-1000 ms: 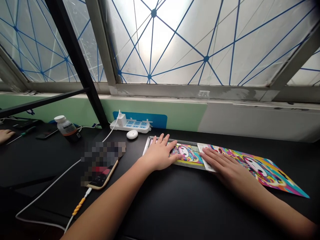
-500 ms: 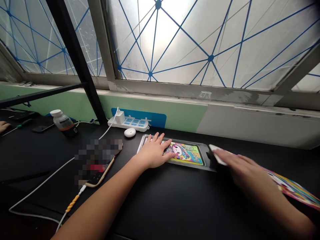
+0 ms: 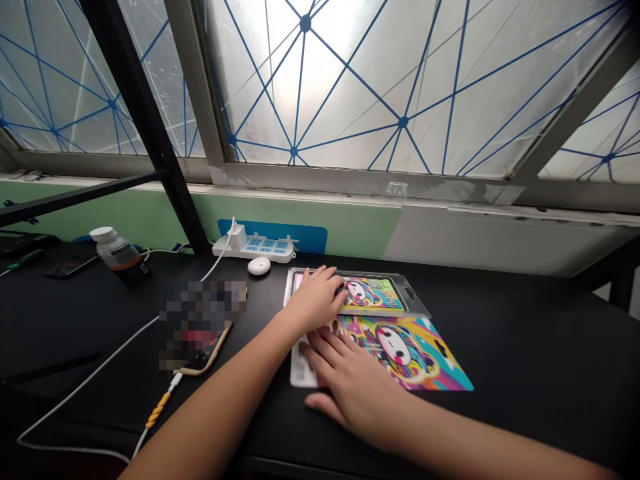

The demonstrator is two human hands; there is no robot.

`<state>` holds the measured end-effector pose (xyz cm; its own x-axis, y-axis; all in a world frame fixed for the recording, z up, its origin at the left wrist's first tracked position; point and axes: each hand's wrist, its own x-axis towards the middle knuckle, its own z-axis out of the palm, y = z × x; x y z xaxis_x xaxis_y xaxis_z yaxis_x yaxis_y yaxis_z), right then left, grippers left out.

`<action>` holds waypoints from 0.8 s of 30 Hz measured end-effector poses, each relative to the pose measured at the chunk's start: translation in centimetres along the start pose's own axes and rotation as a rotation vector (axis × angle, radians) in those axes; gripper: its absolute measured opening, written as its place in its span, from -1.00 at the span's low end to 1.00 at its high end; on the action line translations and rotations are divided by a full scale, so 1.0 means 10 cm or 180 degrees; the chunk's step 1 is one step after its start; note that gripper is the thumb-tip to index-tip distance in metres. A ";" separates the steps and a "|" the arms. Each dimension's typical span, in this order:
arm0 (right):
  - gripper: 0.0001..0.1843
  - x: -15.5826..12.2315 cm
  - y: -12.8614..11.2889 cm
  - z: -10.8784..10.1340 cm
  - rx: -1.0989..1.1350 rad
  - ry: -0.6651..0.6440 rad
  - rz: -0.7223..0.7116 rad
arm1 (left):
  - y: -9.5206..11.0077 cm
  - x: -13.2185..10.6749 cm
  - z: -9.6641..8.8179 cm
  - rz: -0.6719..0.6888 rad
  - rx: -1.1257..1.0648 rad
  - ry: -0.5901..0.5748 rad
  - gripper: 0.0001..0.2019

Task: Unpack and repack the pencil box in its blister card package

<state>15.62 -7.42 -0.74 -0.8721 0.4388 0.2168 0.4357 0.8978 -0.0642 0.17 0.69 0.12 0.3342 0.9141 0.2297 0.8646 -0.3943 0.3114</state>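
A clear plastic blister tray (image 3: 417, 308) with a colourful cartoon-printed piece (image 3: 373, 293) in it lies on the black desk. My left hand (image 3: 320, 298) rests over its left part, fingers spread and a little bent. Just in front of the tray, a larger backing card (image 3: 425, 360) printed with a cartoon face and bright swirls lies flat, with a hang hole at its right end. My right hand (image 3: 355, 387) lies on the card's left part with fingers stretched out, thumb apart. Both hands cover part of what they touch.
A phone (image 3: 213, 347) with a charging cable lies at the left, its screen blurred out. Behind stand a white power strip (image 3: 267, 249) and a white earbud case (image 3: 259, 266). Further left is a white-capped bottle (image 3: 120, 253) near a black metal post (image 3: 150, 127).
My right hand has brought the backing card from the far right to the front of the tray and laid it flat. My left hand has stayed on the tray.
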 end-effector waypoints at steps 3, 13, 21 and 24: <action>-0.56 0.19 0.19 -0.02 0.0634 -0.0044 -0.0133 | 0.03 -0.01 0.02 0.0148 0.0218 0.0026 -0.61; -0.69 -0.23 1.22 -0.35 -0.0311 0.0704 0.0703 | 0.04 -0.03 -0.17 0.0079 0.0587 0.0324 -0.49; -0.41 -0.11 1.84 -0.60 0.0238 -0.0475 0.1194 | -0.04 -0.01 -0.07 0.0001 0.0480 0.0199 -0.49; -0.38 -0.01 1.87 -0.66 0.0271 -0.0762 0.1218 | -0.05 -0.02 -0.08 -0.0002 0.0486 0.0205 -0.47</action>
<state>25.34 9.02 4.42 -0.6832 0.7270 -0.0686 0.7255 0.6649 -0.1777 -0.56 0.65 0.65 0.3132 0.9044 0.2896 0.9134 -0.3704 0.1690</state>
